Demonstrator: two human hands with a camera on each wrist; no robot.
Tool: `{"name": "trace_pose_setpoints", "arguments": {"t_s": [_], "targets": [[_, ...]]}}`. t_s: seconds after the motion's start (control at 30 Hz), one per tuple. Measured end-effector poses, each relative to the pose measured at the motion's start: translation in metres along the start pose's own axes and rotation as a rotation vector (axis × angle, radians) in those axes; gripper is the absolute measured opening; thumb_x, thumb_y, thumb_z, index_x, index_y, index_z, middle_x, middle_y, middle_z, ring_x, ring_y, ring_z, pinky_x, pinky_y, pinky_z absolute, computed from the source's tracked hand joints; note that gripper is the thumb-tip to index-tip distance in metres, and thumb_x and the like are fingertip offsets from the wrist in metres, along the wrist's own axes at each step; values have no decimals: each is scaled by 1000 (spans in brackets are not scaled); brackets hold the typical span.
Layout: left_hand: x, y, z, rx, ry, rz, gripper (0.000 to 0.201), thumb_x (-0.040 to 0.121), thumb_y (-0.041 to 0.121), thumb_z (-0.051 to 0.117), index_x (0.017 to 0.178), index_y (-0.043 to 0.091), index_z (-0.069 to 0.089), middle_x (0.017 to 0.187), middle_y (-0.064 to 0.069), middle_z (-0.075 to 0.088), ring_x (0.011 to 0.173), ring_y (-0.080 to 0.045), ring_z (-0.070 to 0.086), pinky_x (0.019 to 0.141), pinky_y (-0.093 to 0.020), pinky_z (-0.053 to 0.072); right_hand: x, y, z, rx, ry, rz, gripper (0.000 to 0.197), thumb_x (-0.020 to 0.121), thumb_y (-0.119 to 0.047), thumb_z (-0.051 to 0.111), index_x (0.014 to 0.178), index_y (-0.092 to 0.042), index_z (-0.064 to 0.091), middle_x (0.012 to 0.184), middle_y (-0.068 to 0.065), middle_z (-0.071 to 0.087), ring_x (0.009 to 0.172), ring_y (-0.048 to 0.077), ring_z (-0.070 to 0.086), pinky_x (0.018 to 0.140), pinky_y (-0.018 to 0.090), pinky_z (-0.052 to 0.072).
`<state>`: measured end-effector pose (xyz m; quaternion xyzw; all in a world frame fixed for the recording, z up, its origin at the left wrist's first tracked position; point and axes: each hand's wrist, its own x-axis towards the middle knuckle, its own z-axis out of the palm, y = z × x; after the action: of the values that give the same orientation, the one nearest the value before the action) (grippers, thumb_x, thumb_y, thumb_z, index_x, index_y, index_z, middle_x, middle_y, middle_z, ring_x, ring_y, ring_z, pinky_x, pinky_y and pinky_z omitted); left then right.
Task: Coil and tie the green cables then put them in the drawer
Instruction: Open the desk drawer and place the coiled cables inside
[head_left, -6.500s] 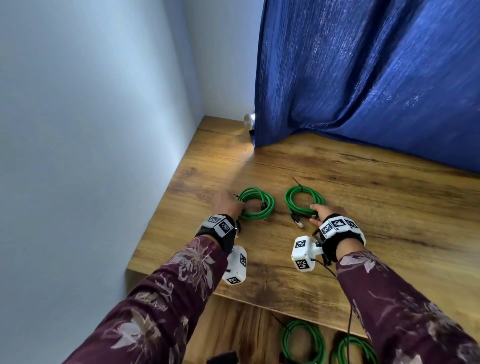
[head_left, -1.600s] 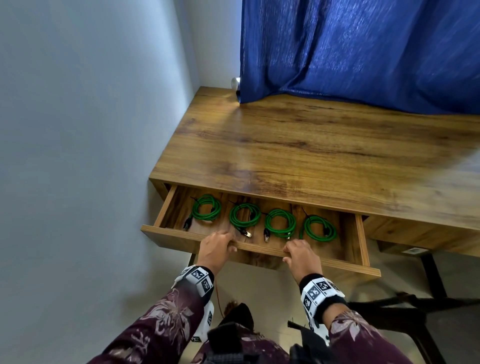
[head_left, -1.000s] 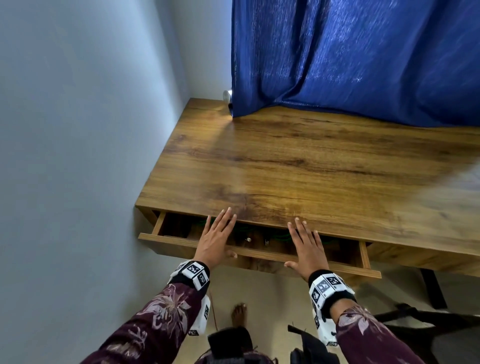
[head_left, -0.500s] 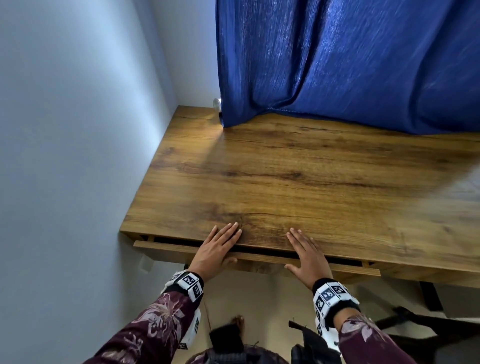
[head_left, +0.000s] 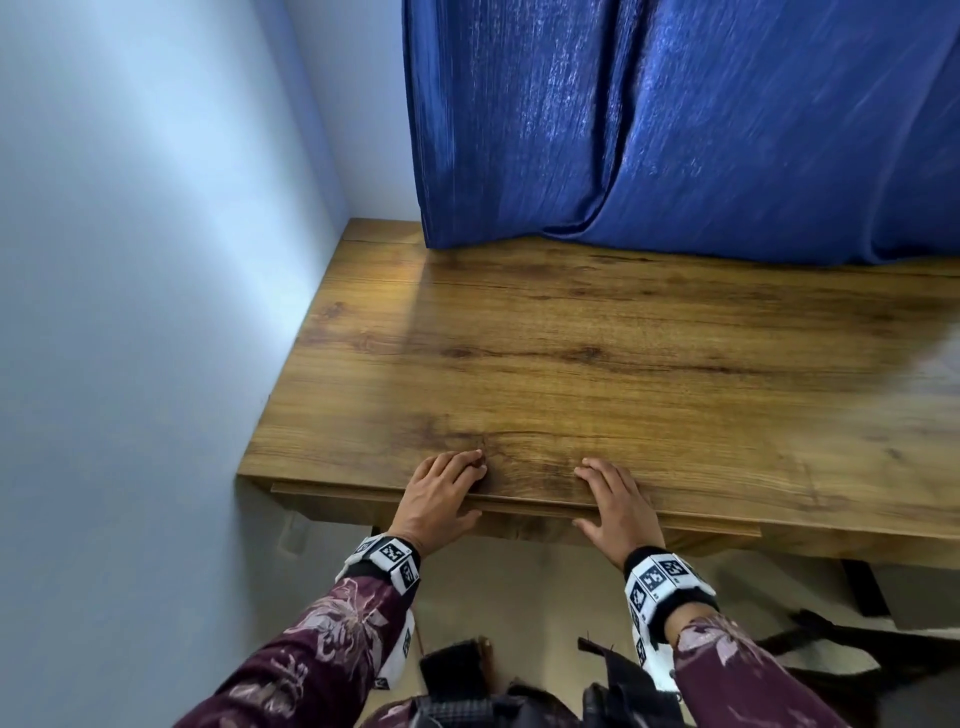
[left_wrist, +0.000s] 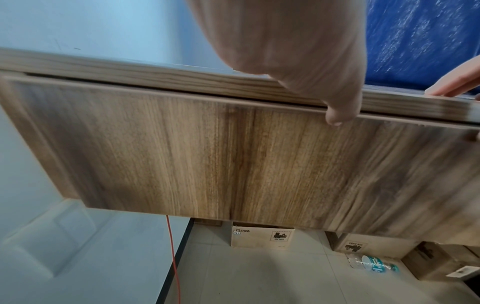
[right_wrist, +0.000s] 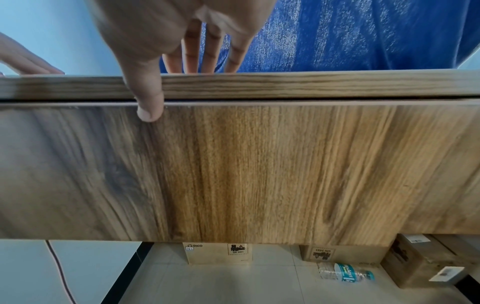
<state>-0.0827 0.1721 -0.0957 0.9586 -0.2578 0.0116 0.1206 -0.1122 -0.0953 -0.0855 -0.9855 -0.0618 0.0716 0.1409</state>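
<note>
The drawer (head_left: 514, 512), long axis crosswise beneath both palms, is pressed by the flat, empty left hand (head_left: 439, 493) and right hand (head_left: 615, 501) (cables unseen).

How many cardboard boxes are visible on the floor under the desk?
3. One PICO box stands near the wall, a second box is beside it behind the plastic bottle, and a third box sits farthest right. Others may be hidden behind the drawer.

Bright, even daylight. Pale glare on desk (head_left: 930, 364) at right edge; curtain (head_left: 675, 114) shows a sheen. Soft shadow beneath desk front. Wide-angle bending at frame edges. Wrist views: palms near the lens blurred, drawer front (left_wrist: 233, 156) slightly smeared.
</note>
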Motion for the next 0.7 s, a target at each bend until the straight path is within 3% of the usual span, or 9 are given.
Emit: {"name": "trace_pose_setpoints", "arguments": {"t_s": [0.13,0.27,0.37,0.5,0.57,0.7], "targets": [[0,3,2,27,3,-15,59,58,48,65,111,24,59,123,6,59,107,-14,52,94,-28,35,0,-1,-1,-18,-26,9,67,80,-34,67,139,-21,37,148,-4,30,137,18,26,112,38,29],[1,5,2,64,10,-23,59,56,48,69,109,25,61,120,7,61,105,-13,56,90,-29,47,0,-4,-3,-45,-46,10,66,83,-35,64,140,-21,34,148,-5,28,137,16,25,111,36,30],[3,7,1,80,27,-31,57,55,47,70,107,25,61,113,8,62,100,-13,57,87,-27,44,1,-7,-4,-49,-37,18,62,85,-33,61,139,-22,33,148,-6,28,137,15,24,111,35,30],[7,9,-3,106,41,-41,63,51,47,74,107,23,60,102,8,63,92,-13,59,77,-28,51,2,-11,-8,-60,-8,12,57,86,-29,61,137,-21,37,145,-6,31,134,15,29,109,33,31],[8,10,-5,115,51,-40,63,50,47,75,107,21,61,99,6,63,90,-15,60,75,-28,52,2,-13,-9,-70,3,8,57,81,-26,68,132,-18,45,141,-2,40,131,19,37,104,37,37],[8,12,-7,139,31,-44,60,49,46,77,102,22,62,95,6,61,87,-15,59,72,-28,51,2,-12,-7,-81,57,0,61,57,-22,86,112,-15,61,120,2,60,109,25,59,85,41,52]]}}
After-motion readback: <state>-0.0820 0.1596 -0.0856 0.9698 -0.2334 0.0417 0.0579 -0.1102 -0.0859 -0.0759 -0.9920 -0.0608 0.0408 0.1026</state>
